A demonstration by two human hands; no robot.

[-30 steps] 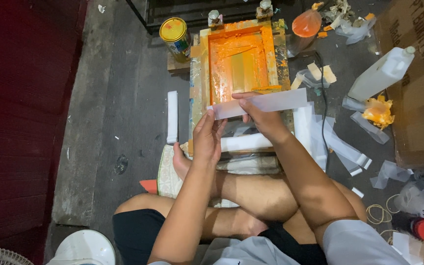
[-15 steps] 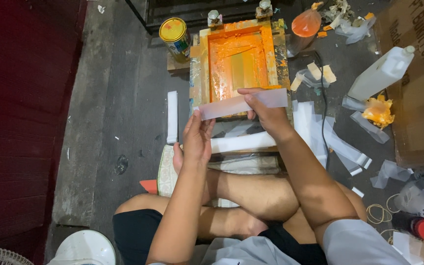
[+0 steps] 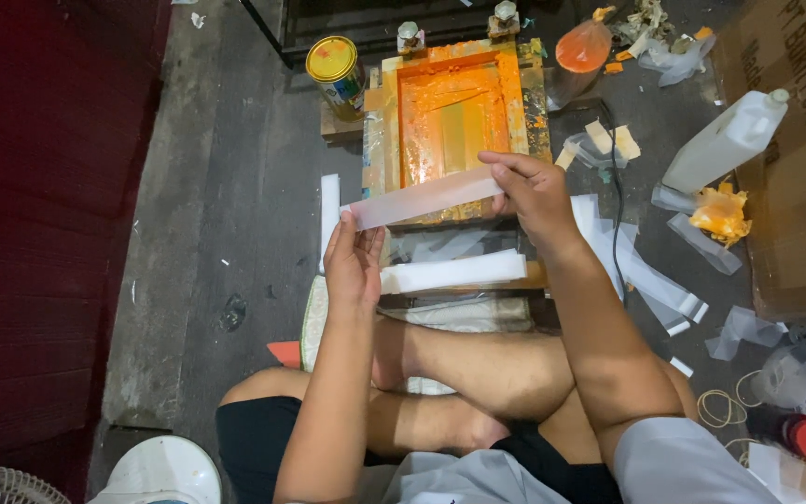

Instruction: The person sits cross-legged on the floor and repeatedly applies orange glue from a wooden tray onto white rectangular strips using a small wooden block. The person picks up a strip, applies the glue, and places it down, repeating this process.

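Strip [image 3: 424, 197] of white plastic hangs between our hands, left hand [image 3: 354, 261] pinching its seven o'clock end, right hand [image 3: 532, 191] pinching the other. Behind it, at twelve o'clock, the frame [image 3: 459, 121] holds orange ink; the can [image 3: 336, 70] at eleven stays lidded.

a grey concrete floor [image 3: 235, 215] is carrying an orange-stained printing frame [image 3: 454, 126], a yellow-lidded tin [image 3: 335, 67], a white plastic bottle [image 3: 728, 140], a cardboard box [image 3: 795, 177], scattered translucent strips [image 3: 646, 275], and rubber bands [image 3: 725, 406] lying nearby.
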